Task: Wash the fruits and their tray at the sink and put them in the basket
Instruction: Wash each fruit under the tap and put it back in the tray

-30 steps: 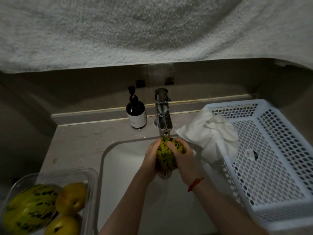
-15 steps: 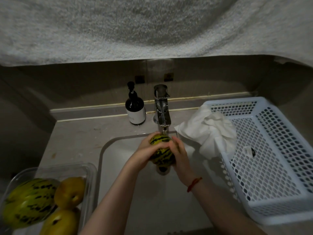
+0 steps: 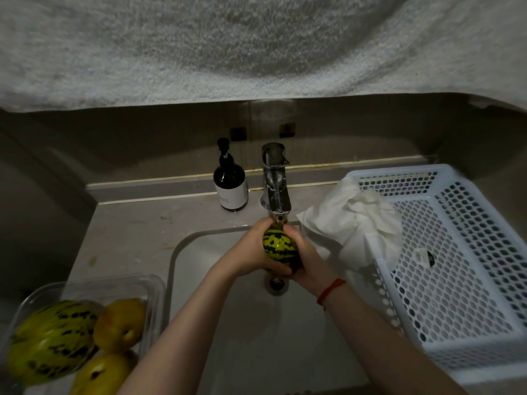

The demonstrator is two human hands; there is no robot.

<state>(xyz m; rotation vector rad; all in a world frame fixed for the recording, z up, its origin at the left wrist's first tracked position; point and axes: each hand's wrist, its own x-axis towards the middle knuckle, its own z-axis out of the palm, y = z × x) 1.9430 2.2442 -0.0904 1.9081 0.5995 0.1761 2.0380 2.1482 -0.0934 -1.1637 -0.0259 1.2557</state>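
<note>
A person holds a striped melon [image 3: 281, 248] under the tap [image 3: 276, 183], over the sink [image 3: 228, 323].

Nearest, at lower left, a clear tray [image 3: 155, 289] on the counter holds a larger striped melon [image 3: 52, 340] and two yellow fruits [image 3: 119, 325]. Over the basin, the left hand [image 3: 252, 253] and right hand [image 3: 305, 256] both curl around the small melon, gripping it from either side, just above the drain [image 3: 275, 285]. A white basket [image 3: 456, 280] sits to the right, a white cloth [image 3: 356, 226] draped over its near corner. A dark soap bottle [image 3: 230, 183] stands behind, beside the tap.
</note>
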